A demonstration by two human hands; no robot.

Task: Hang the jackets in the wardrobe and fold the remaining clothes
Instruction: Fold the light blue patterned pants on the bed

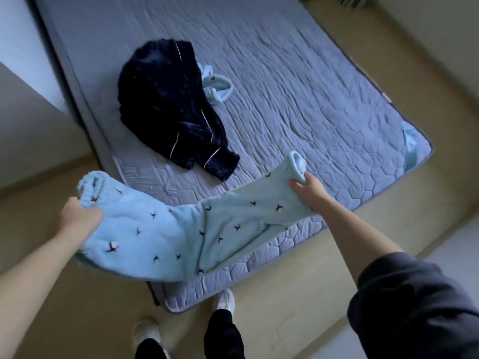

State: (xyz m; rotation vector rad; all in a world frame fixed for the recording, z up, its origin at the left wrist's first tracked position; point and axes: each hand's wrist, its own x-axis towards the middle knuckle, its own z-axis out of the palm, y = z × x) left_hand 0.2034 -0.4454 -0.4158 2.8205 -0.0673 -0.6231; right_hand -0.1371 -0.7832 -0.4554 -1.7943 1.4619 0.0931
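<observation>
Light blue fleece trousers (160,237) with small dark bird prints hang stretched between my hands above the near corner of the bed. My left hand (77,216) grips the waistband end at the left. My right hand (307,187) pinches the leg cuffs at the right. A dark navy velvet garment (166,107) with thin white piping lies crumpled on the mattress. Another light blue fleece piece (216,86) pokes out from behind the navy garment.
The bed has a grey-blue quilted mattress cover (298,81). Beige floor (285,307) surrounds the bed, with my white shoes (225,299) at its near corner. A wall runs along the bed's left side. A light blue strap (410,143) sits at the mattress's right corner.
</observation>
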